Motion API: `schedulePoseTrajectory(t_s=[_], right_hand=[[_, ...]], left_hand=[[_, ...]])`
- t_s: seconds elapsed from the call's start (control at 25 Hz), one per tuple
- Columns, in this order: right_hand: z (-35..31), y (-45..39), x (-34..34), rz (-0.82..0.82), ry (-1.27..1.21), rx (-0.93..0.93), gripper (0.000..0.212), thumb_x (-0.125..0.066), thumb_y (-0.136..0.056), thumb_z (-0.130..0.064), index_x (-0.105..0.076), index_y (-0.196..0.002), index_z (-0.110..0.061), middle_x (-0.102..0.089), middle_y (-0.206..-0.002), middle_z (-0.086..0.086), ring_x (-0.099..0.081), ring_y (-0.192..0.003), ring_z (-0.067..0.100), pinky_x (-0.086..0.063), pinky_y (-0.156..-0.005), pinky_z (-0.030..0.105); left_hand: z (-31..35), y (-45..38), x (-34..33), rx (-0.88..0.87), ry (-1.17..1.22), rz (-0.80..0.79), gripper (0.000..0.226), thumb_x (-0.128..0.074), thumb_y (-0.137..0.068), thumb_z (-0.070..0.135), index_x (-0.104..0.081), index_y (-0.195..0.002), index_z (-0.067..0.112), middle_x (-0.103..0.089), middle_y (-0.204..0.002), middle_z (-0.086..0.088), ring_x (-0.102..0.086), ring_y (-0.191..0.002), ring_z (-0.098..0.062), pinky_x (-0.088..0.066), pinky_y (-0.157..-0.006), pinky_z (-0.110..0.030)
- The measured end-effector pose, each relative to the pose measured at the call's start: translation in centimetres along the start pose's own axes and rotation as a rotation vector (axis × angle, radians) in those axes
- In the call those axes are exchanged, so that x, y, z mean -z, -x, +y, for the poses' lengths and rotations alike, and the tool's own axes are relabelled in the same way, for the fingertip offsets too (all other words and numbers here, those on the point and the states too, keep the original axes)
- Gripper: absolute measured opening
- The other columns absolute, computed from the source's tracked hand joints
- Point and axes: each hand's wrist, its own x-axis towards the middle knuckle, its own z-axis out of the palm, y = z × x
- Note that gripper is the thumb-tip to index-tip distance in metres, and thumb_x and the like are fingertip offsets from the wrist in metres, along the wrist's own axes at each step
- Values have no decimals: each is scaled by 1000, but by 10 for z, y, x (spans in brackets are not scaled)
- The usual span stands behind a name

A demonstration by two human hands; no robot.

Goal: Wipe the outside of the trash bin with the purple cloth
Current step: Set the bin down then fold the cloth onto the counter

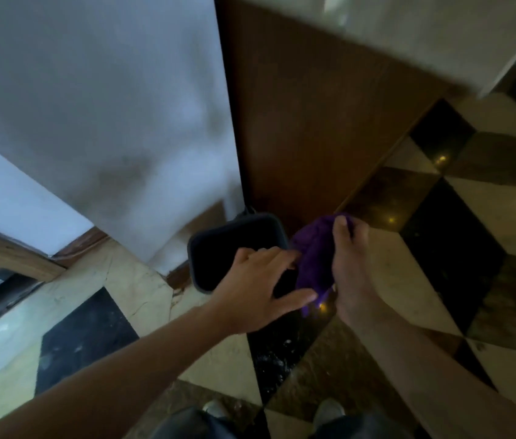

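A small dark trash bin (218, 245) with a rounded square rim stands on the floor in the corner between a white wall and a brown wooden panel. My left hand (259, 289) lies over its near right rim with fingers spread, touching the edge of the cloth. The purple cloth (313, 258) hangs bunched against the bin's right side. My right hand (350, 270) grips the cloth from the right, thumb on top. The bin's near right corner is hidden under my left hand.
The white wall (107, 106) rises behind the bin on the left and the brown wooden panel (313, 122) on the right. The floor (488, 217) is glossy marble in cream, black and brown. My shoes (329, 410) show at the bottom edge.
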Motion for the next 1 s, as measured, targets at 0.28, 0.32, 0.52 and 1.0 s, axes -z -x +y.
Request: schedulePoseTrajectory(t_s=[0.28, 0.32, 0.52, 1.0], right_hand=[[-234, 113, -10, -8, -114, 75, 6, -46, -88, -57, -46, -95, -57, -59, -120, 5, -68, -102, 24, -60, -84, 50], [-263, 125, -3, -26, -118, 109, 8, -48, -92, -52, -45, -100, -53, -59, -122, 6, -69, -99, 22, -61, -81, 46], [-351, 156, 55, -141, -34, 166, 41, -58, -97, -12, -33, -121, -33, -62, -124, -4, -73, -91, 10, -58, -61, 25], [-452, 125, 132, -354, 427, 302, 18, -79, -81, -15, -67, -93, -22, -75, -86, -6, -72, -78, 6, -54, -62, 17]], left_hand=[[157, -18, 201, 140, 401, 86, 47, -67, -78, 47, -47, -120, 42, -64, -103, 19, -61, -87, 8, -51, -73, -16], [173, -20, 229, 114, 403, 95, 42, -66, -80, 39, -52, -120, 37, -64, -104, 16, -59, -87, 8, -47, -73, -15], [230, -41, 320, 4, 306, 152, 28, -62, -89, 19, -64, -115, 28, -63, -107, 4, -59, -93, -4, -47, -81, -18], [310, -102, 370, -111, 351, 169, 25, -61, -91, 14, -63, -110, 30, -64, -105, 12, -59, -95, 0, -50, -81, -17]])
